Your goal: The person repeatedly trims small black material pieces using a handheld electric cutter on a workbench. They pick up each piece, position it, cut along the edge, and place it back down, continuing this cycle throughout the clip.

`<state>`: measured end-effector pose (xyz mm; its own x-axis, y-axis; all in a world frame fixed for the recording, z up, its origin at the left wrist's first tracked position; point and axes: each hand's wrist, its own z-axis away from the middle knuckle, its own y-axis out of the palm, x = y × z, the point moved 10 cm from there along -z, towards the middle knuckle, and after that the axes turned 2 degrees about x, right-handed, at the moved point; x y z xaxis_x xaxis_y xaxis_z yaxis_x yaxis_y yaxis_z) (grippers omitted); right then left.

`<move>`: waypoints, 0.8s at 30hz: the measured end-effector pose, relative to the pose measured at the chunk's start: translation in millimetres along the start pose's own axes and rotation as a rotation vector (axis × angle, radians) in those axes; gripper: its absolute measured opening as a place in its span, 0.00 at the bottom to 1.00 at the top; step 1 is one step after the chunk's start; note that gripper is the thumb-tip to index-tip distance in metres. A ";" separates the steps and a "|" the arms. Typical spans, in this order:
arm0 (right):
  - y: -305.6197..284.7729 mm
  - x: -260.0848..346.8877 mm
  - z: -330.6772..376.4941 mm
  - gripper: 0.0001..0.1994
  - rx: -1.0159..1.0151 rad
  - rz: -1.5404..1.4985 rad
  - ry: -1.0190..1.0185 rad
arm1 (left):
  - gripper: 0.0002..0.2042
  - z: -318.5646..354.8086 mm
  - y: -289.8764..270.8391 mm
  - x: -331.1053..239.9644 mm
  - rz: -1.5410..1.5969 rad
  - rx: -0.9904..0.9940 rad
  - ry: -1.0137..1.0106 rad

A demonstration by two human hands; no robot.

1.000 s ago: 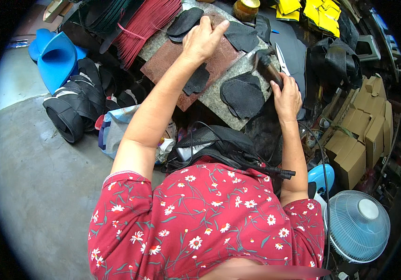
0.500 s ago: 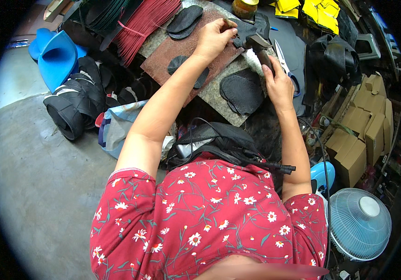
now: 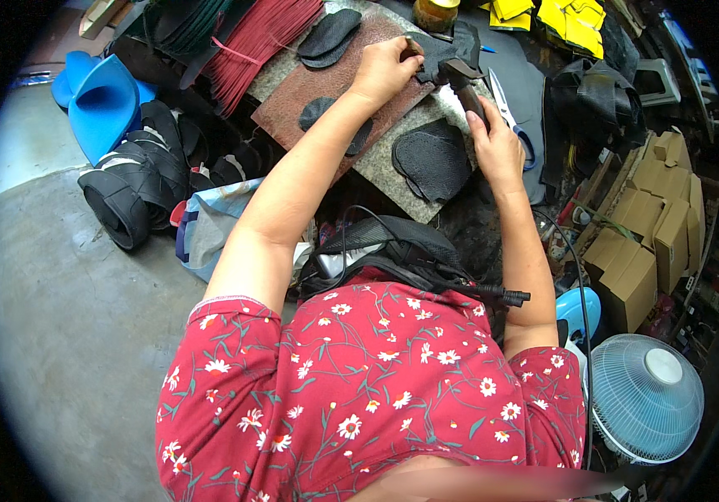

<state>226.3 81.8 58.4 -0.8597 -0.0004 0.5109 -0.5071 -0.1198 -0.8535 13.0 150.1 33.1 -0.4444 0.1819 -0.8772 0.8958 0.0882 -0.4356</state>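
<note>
One pinched left hand (image 3: 382, 72) (contents unclear), one right hand (image 3: 499, 152) closed around one hammer (image 3: 467, 94), one pair of scissors (image 3: 503, 100) nearby.

Hammer (image 3: 467, 98), scissors (image 3: 502, 99) and black cut-outs (image 3: 435, 161) show a workshop.

At twelve o'clock the left hand (image 3: 383, 74) mostly hides a small thing (image 3: 411, 43) in its fingertips, its kind unclear; at one, the right hand (image 3: 500, 151) covers the lower handle of the hammer (image 3: 466, 88); the left forearm (image 3: 309, 152) crosses dark material (image 3: 316, 113) near half past eleven, one piece or two untellable; the top edge cuts the red strips (image 3: 263, 42) at eleven.
</note>
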 end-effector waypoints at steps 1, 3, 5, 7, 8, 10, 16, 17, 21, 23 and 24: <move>-7.8 3.9 -0.2 0.20 -0.033 -0.072 -0.024 | 0.08 -0.4 -0.7 -14.6 -0.069 -0.001 0.112; -19.9 5.5 -0.4 0.20 -0.041 -0.191 0.009 | 0.08 -0.4 2.6 -35.9 -0.212 0.021 0.264; -50.6 25.4 7.2 0.18 -0.199 -0.393 -0.189 | 0.07 -0.7 6.0 -45.1 -0.213 0.041 0.317; -73.0 38.0 18.0 0.19 -0.314 -0.685 -0.373 | 0.06 4.0 11.3 -56.0 -0.254 0.045 0.411; -76.9 38.1 19.9 0.20 -0.341 -0.677 -0.371 | 0.06 5.6 11.8 -58.5 -0.258 0.030 0.434; -72.3 56.5 22.7 0.21 -0.385 -0.211 -0.448 | 0.06 8.2 13.7 -60.2 -0.277 0.008 0.459; -29.6 9.4 3.4 0.20 -0.121 -0.005 -0.051 | 0.08 6.9 2.2 -32.4 -0.159 -0.023 0.265; -23.6 13.1 3.3 0.20 -0.104 -0.010 -0.094 | 0.08 8.0 1.6 -31.1 -0.195 -0.042 0.263; 1.0 9.7 6.4 0.21 -0.013 0.074 -0.043 | 0.05 5.9 -4.1 0.1 0.227 -0.110 0.031; 3.9 7.9 6.8 0.21 -0.010 0.080 -0.030 | 0.06 9.2 5.9 37.2 0.771 -0.135 -0.290; 4.1 7.3 5.9 0.20 -0.010 0.076 -0.030 | 0.06 10.0 3.8 40.6 0.845 -0.178 -0.298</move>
<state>218.3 75.5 59.3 -0.8934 -0.0387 0.4477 -0.4416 -0.1081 -0.8907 -1.6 148.1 -6.2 0.3993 -0.0040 -0.9168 0.8995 0.1949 0.3909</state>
